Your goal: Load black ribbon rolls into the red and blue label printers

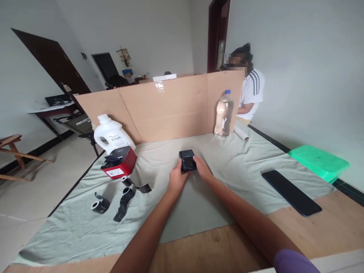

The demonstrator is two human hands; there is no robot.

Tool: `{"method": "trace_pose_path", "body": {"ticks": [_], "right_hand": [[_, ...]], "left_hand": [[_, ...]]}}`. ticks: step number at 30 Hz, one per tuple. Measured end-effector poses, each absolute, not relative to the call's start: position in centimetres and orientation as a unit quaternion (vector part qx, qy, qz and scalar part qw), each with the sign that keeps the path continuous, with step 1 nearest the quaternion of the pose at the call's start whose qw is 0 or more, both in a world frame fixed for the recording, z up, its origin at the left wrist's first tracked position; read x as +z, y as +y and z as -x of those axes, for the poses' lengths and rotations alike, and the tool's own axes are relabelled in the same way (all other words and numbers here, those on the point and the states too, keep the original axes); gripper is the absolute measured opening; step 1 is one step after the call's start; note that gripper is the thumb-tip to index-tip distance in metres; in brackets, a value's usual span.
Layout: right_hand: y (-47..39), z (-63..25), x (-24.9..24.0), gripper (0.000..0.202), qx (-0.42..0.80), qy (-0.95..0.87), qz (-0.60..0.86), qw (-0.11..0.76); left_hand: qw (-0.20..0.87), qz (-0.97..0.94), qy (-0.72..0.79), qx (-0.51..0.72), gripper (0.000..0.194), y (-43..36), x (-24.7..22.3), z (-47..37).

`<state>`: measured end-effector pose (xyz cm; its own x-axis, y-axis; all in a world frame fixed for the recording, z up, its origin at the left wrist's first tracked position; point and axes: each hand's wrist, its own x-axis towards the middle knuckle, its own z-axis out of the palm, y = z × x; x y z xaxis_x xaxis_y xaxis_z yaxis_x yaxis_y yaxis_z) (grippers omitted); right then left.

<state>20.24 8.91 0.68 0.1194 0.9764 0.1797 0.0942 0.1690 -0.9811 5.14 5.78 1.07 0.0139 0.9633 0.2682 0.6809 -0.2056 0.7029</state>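
Observation:
Over the middle of the cloth, a small black boxy device (pixel 188 160) is gripped from both sides. My left hand (pixel 178 176) closes on its left edge and lower corner. Along its right edge, the fingers of my right hand (pixel 202 167) press against it. A seam crosses the device's top; its exact kind cannot be made out. To the left lie rolls of black strip: one (pixel 100 205) at the front, another (pixel 125 201) with a long loose tail, and a smaller one (pixel 127 181) behind. A red and black box-shaped machine (pixel 123 163) sits just beyond them.
A cardboard panel (pixel 170 110) stands across the back. In front of it are a white jug (pixel 113 132) and a water bottle (pixel 224 117). A dark flat slab (pixel 290 191) lies at right, near a green container (pixel 318 161). A person (pixel 251 91) sits behind the panel.

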Motion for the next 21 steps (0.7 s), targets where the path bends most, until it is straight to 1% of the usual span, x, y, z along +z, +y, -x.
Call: {"method": "trace_pose_path", "body": {"ticks": [6, 9, 14, 21], "right_hand": [[11.9, -30.8, 2.9, 0.064, 0.311, -0.48, 0.527, 0.628], [12.8, -36.3, 3.7, 0.069, 0.265, -0.457, 0.548, 0.648], [14.1, -42.9, 2.6, 0.076, 0.251, -0.431, 0.597, 0.629], [15.2, -46.5, -0.1, 0.075, 0.273, -0.38, 0.664, 0.584]], "left_hand": [[0.212, -0.717, 0.52, 0.413, 0.084, 10.8, 2.4, -16.6], [0.225, -0.729, 0.486, 0.427, 0.085, 13.0, 2.6, -22.9], [0.262, -0.747, 0.468, 0.394, 0.089, 15.1, 2.1, -29.9], [0.284, -0.748, 0.491, 0.345, 0.09, 15.7, 0.5, -33.6]]}}
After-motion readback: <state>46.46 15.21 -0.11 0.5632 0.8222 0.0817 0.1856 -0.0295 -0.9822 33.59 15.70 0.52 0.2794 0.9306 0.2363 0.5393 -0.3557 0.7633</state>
